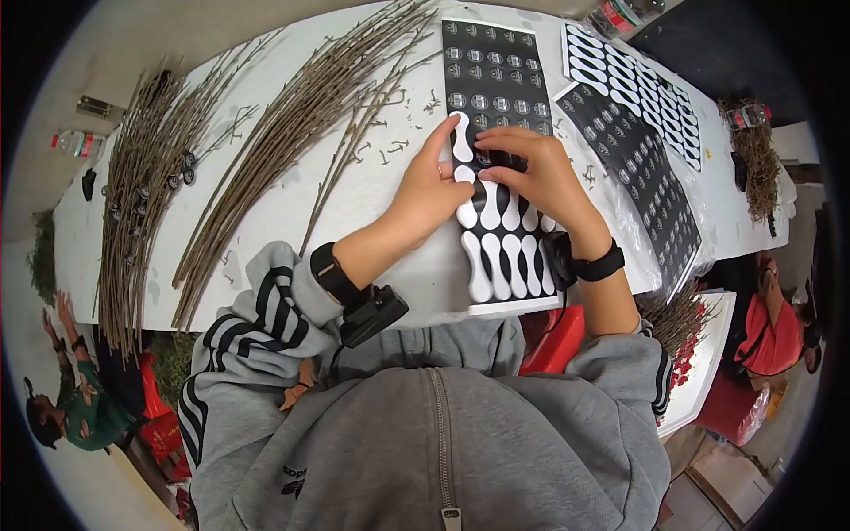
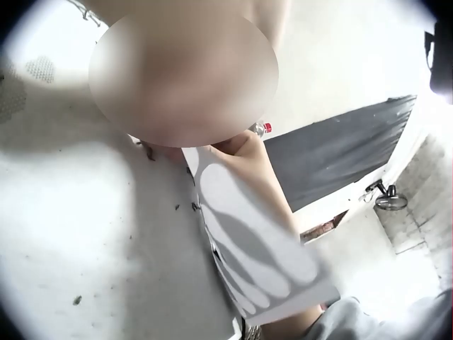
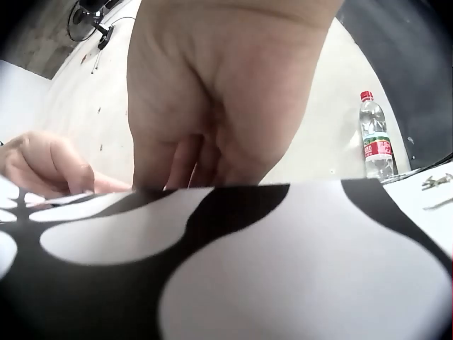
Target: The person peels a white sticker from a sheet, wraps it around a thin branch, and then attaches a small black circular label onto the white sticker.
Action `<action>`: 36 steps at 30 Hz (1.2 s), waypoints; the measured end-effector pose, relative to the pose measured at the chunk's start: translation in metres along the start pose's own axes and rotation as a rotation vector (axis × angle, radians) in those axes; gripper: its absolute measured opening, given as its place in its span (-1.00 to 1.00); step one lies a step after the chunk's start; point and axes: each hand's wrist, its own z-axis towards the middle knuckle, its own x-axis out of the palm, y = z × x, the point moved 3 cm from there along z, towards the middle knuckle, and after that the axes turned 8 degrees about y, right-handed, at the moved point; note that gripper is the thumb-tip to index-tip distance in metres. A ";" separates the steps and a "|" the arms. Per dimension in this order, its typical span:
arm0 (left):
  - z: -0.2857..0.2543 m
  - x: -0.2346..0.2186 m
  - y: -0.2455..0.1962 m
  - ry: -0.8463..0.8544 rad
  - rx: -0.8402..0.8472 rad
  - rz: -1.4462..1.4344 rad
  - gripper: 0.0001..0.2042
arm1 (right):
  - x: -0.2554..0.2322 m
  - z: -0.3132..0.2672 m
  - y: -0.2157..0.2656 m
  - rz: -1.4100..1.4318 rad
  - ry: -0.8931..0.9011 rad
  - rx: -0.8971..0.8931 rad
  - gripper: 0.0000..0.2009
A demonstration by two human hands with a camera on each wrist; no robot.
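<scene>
A black sheet of white dumbbell-shaped stickers [image 1: 501, 265] lies in front of the person, its near end at the table edge. My left hand [image 1: 425, 195] grips its left side, thumb on the white shapes and index finger stretched along one sticker [image 1: 462, 140]. Bent over the same sheet from the right is my right hand [image 1: 542, 175], thumb and fingertips curved close together; whether they pinch a sticker I cannot tell. In the right wrist view its fingertips are hidden behind the sheet [image 3: 212, 283]. A blurred patch covers much of the left wrist view above the raised sheet [image 2: 248, 234].
Bundles of thin twigs [image 1: 292, 133] lie to the left, some with round black tags [image 1: 174, 177]. A black sheet with round logos [image 1: 496, 66] extends ahead; more sheets [image 1: 637, 168] lie right, near clear plastic. Small clippings [image 1: 390, 150] dot the white table [image 1: 390, 257]. Other people sit at both sides.
</scene>
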 end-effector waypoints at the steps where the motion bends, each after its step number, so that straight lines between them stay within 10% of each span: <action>1: 0.001 -0.003 0.001 0.019 -0.031 -0.111 -0.21 | -0.002 0.000 0.002 0.000 -0.002 -0.003 -0.66; 7: -0.003 0.005 -0.010 -0.019 0.044 -0.262 -0.21 | -0.006 -0.005 0.008 -0.011 -0.048 0.019 -0.71; 14: -0.004 0.000 -0.009 -0.063 0.269 0.211 -0.32 | -0.011 -0.003 0.008 0.203 0.005 0.173 -0.79; 36: -0.012 -0.008 -0.009 -0.075 0.214 0.283 -0.29 | -0.005 0.010 0.011 0.067 0.056 0.182 -0.87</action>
